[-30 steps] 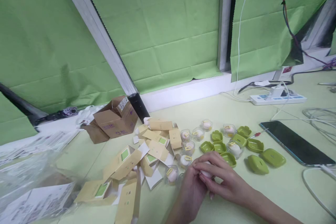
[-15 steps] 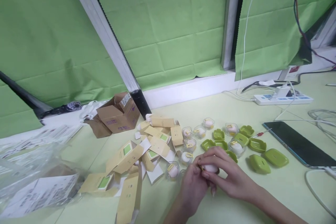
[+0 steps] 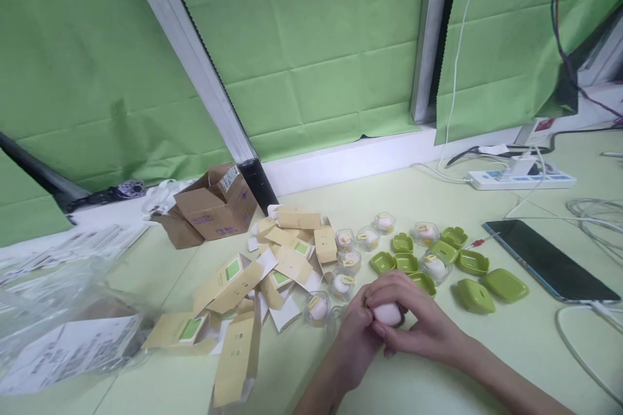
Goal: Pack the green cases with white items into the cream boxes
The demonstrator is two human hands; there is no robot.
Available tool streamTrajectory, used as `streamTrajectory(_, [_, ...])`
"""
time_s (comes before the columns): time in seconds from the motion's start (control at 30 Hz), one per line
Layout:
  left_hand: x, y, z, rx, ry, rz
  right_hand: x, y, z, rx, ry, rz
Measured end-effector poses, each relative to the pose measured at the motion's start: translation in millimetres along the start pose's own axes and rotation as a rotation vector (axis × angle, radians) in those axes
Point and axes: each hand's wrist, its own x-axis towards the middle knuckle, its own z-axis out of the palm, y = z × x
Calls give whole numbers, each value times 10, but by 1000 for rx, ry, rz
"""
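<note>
A pale pink, egg-shaped piece (image 3: 388, 314) sits between my two hands. My right hand (image 3: 419, 319) is curled over it, thumb at its lower side and fingers across its top. Closed against its left end is my left hand (image 3: 354, 340), whose fingertips are partly hidden. Just beyond my hands stand several clear cups (image 3: 318, 308) holding similar pale pieces with yellow loops. Several green, scallop-edged dishes (image 3: 406, 264) lie behind my right hand, and two green lidded-looking pieces (image 3: 504, 284) rest to its right.
Opened tan cartons (image 3: 238, 356) are heaped left of my hands. Behind them is a brown cardboard box (image 3: 217, 204). Clear plastic bags with printed paper (image 3: 73, 350) lie far left. To the right are a dark tablet (image 3: 549, 259), a power strip (image 3: 523, 179) and white cables (image 3: 579, 343).
The pale pink piece shows more of its surface between my hands, with my right fingers shifted slightly over it. The whole view has shifted slightly; the things on the table stay put.
</note>
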Motion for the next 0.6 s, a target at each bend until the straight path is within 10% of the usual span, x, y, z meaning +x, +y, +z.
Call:
streamTrajectory(0.37, [28, 28, -64, 54, -95, 10, 35, -7, -120, -4, -85, 79])
streamTrajectory(0.6, [-26, 58, -1, 111, 77, -46, -8, -23, 30, -3, 39, 21])
